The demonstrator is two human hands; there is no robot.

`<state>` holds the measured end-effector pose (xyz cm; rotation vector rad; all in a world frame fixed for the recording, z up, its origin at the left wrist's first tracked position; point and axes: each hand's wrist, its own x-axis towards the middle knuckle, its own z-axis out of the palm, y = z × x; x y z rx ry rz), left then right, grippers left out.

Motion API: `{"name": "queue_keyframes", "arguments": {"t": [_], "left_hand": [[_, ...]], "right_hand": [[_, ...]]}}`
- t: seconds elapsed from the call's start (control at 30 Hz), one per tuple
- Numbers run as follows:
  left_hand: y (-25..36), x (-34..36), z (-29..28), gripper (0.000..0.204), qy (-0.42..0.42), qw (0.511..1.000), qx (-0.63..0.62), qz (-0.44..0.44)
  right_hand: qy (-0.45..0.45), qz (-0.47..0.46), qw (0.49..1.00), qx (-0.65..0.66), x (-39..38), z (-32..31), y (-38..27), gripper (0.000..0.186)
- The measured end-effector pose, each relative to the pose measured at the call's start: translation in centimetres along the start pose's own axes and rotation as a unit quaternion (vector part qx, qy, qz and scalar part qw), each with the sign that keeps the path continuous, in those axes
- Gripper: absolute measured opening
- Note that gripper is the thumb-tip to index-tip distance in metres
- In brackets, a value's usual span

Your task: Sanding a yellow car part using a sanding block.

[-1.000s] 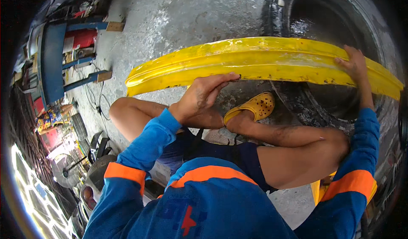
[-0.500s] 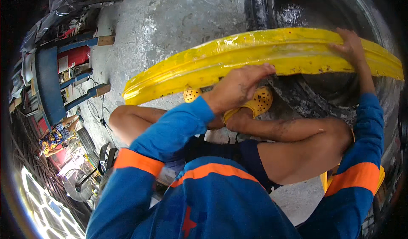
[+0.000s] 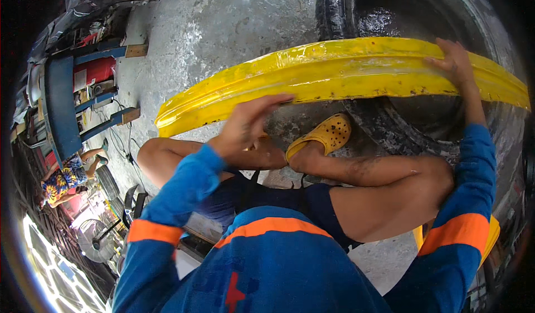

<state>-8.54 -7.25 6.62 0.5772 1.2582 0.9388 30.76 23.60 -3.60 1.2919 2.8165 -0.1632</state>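
Note:
A long, curved yellow panel (image 3: 334, 71) with a glossy wet face and a ridge along it stretches across in front of me. My right hand (image 3: 458, 65) grips it toward the right end, fingers at its far edge and thumb on its face. Near the panel's near edge on the left, my left hand (image 3: 251, 118) has its fingers stretched out to the right, slightly blurred. Its palm is turned away, and I see nothing held in it. Under the panel's right part lies a large black tyre-like tub (image 3: 390, 129) with wet, shiny insides.
My yellow clog (image 3: 329, 135) rests on the wet grey concrete floor (image 3: 239, 29) between my bent legs. A blue metal frame (image 3: 62, 107) stands at the left, cables beside it. Farther left are a person (image 3: 69, 179), a tyre (image 3: 107, 182) and a fan (image 3: 96, 239).
My left hand has moved left along the panel's near edge and drawn back toward me. My right hand keeps its place on the panel, which has shifted slightly.

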Motion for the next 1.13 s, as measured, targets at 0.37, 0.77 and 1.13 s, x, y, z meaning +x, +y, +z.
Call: {"name": "queue_keyframes", "arguments": {"t": [0.37,0.77,1.13], "left_hand": [[-2.1,-0.9,-3.1,0.045,-0.009,0.990,0.111,0.085],[-4.8,-1.1,-4.4,0.041,0.016,0.996,-0.082,0.023],[-5.3,2.0,-2.4,0.041,-0.046,0.963,0.227,0.135]], "right_hand": [[-0.026,0.004,1.000,-0.005,0.7,0.5,0.6,0.090],[-0.062,0.025,0.998,-0.007,0.8,0.6,1.1,0.094],[-0.092,0.026,0.995,0.004,0.8,-1.4,-0.6,0.090]]}}
